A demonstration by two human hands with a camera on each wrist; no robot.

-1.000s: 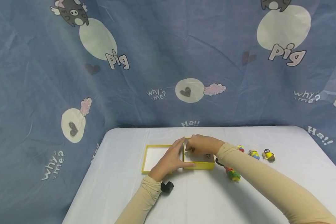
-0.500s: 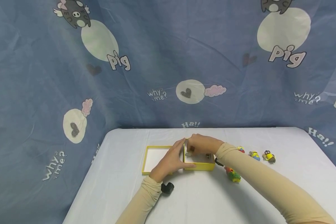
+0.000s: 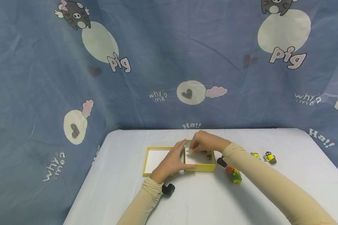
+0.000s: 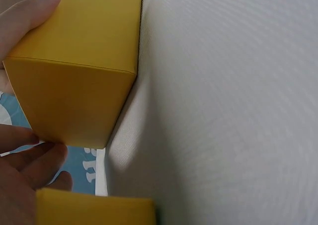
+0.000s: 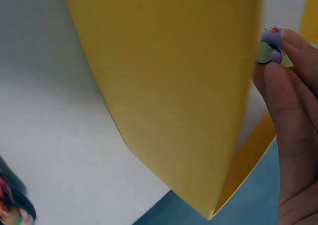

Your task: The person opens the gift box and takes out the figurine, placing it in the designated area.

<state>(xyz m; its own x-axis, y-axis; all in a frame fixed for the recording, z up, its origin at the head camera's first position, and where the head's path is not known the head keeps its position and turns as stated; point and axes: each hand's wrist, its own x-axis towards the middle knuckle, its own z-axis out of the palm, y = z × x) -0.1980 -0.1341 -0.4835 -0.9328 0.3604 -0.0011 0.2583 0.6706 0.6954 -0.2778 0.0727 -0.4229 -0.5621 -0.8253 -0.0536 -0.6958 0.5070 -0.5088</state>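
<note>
Yellow box (image 3: 204, 168): one, open at the top, white inside, standing on the white tabletop (image 3: 202, 200) nearer its far edge than the front of the view.

Left hand (image 3: 170, 164): at the box's left side, thumb on the near wall, fingers at the far left corner; a wide grip, holding the box between thumb and fingers.

Right hand (image 3: 207, 142): reaching over the box's right wall, fingertips down at the opening. Grip narrow: thumb and fingers pinch a small purple figure (image 5: 273, 37).

Purple figure: in the right hand's fingertips, toward the left wall of the box. Purple body, small orange-red mark, pale green parts to either side. Whether it touches the box floor cannot be told.

Brown figure (image 3: 209, 155): small, inside the box, near the right wall; details too small to read.

Shallow tray (image 3: 156, 160): yellow rim, white inside, lying just left of the box, toward the tabletop's left edge; right part covered by the left hand.

Parrot-coloured toy (image 3: 235, 176): red, yellow and green, on the tabletop, right of the box and beside the right sleeve (image 3: 270, 182).

Blue-and-yellow toy (image 3: 255, 155): farther toward the right edge, partly hidden by that sleeve.

Yellow-and-brown toy (image 3: 270, 157): just beside it, nearest the right edge.

Blue curtain (image 3: 146, 62): printed with pigs and lettering, behind the far edge.
</note>
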